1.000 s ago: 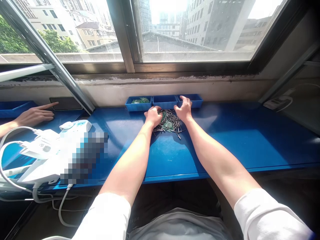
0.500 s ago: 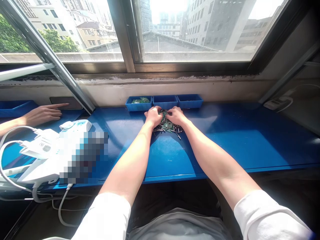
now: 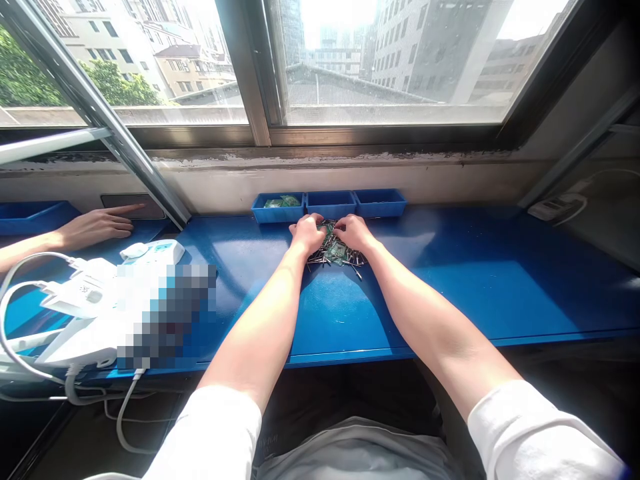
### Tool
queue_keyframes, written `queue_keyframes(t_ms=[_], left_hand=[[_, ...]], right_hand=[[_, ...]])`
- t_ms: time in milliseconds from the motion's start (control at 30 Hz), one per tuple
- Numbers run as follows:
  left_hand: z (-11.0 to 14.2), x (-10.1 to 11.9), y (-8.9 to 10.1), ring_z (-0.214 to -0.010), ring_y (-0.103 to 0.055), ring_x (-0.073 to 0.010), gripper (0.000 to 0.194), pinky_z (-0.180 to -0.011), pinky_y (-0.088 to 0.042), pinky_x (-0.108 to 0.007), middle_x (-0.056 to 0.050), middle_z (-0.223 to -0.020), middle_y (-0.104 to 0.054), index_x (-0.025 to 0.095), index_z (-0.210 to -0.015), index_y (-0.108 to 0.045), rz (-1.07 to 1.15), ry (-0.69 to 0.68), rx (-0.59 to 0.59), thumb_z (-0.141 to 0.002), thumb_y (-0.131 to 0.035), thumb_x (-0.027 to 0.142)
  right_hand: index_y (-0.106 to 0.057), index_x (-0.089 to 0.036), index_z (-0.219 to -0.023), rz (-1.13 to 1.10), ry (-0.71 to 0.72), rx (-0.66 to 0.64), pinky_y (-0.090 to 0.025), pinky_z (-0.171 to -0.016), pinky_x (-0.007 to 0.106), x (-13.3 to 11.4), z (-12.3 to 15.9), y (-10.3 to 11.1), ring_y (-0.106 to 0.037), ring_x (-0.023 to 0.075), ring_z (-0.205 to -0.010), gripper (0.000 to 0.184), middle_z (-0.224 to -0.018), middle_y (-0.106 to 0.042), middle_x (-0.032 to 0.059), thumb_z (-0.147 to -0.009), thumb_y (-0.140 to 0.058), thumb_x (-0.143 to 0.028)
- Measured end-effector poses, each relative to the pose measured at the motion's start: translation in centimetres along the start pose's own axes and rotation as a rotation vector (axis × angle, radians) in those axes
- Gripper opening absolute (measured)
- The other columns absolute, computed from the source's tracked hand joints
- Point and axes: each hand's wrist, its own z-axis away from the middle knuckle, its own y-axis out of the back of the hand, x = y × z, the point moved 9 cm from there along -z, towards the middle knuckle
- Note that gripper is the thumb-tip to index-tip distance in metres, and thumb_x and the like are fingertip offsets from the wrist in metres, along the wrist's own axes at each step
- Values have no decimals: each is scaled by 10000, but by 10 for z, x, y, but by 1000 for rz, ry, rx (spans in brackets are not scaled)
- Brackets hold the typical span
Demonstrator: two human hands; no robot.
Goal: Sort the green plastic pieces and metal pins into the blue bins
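A small heap of thin metal pins mixed with green circuit pieces lies on the blue bench, just in front of three small blue trays. My left hand rests on the heap's left side with its fingers curled. My right hand rests on the heap's right side, fingers bent down into the parts. What either hand pinches is too small to make out. The left tray holds green pieces; the middle tray and the right tray look nearly bare.
A white device with cables sits on the bench at left, part of it blurred out. Another person's hand lies flat at far left near a blue bin. A window sill runs behind the trays; a power strip lies at right.
My right hand came back from the right tray to the heap and now sits beside my left hand. The other person's hand slid slightly to the right.
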Motion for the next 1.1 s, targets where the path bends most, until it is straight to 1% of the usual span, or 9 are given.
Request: queue_keyframes(t_ms=[100, 167, 233, 367, 600, 733, 800, 933, 1100], left_hand=[[0, 0, 0, -1107, -552, -245, 316, -960, -350, -386, -50, -1140, -652, 240, -1069, -615, 0, -4, 4, -777, -519, 314], [-1, 0, -1, -1105, -554, -247, 312, -961, -350, -389, -50, -1134, -653, 240, -1063, -617, 4, -10, 3, -777, -518, 313], [-1, 0, -1, -1105, -554, -247, 310, -963, -350, -386, -49, -1132, -653, 242, -1061, -620, 3, -12, -2, -777, -517, 310], [-1, 0, -1, -1111, -549, -245, 308, -967, -350, -370, -49, -1135, -651, 242, -1064, -623, -10, -9, -9, -783, -513, 306], [-1, -1, -2, -1102, -549, -234, 282, -964, -343, -366, -39, -1125, -653, 244, -1035, -631, -6, -13, -18, -792, -512, 319], [-1, -1, -2, -1100, -547, -229, 281, -959, -336, -362, -37, -1127, -652, 242, -1032, -631, -8, -8, -18, -792, -511, 325], [-1, -1, -2, -1099, -548, -227, 283, -956, -336, -363, -35, -1119, -654, 242, -1031, -631, -7, -6, -14, -787, -513, 324], [-1, -1, -2, -1100, -547, -227, 278, -955, -334, -363, -32, -1108, -656, 242, -1018, -637, -5, -9, -10, -784, -509, 320], [-1, -1, -3, -1102, -543, -234, 270, -953, -337, -372, -37, -1109, -654, 243, -1000, -649, -10, -13, -16, -787, -502, 318]], right_hand=[[-697, -154, -976, 27, -49, 48, -455, -850, 356, 6, -1, 1, -589, 246, -916, 309, -996, -627, 127, -738, -638, -343], [-699, -140, -965, 58, -74, 54, -455, -849, 373, 8, -1, 1, -583, 268, -940, 335, -1014, -620, 150, -739, -632, -378], [-713, -150, -901, 75, -86, 45, -454, -841, 384, 9, -1, 0, -585, 280, -939, 301, -984, -634, 153, -749, -618, -391], [-718, -198, -778, 4, -67, -2, -457, -801, 356, 5, -1, -2, -617, 253, -867, 176, -854, -683, 100, -761, -613, -338], [-715, -209, -834, -77, -109, -12, -457, -802, 289, 9, 1, -3, -630, 195, -834, 164, -839, -697, 49, -761, -608, -309], [-696, -167, -945, 6, -147, 66, -448, -873, 286, 12, 0, 3, -603, 211, -942, 280, -1008, -647, 94, -739, -624, -341], [-690, -133, -940, 59, -188, 80, -444, -897, 306, 14, 0, 5, -589, 234, -971, 329, -1079, -602, 133, -725, -633, -376], [-693, -123, -797, 100, -207, 20, -442, -901, 332, 15, -1, 0, -585, 256, -961, 287, -1026, -598, 152, -754, -595, -389], [-687, -155, -798, 77, -192, 19, -451, -849, 322, 16, -3, -2, -591, 234, -924, 234, -965, -632, 119, -754, -600, -367]])
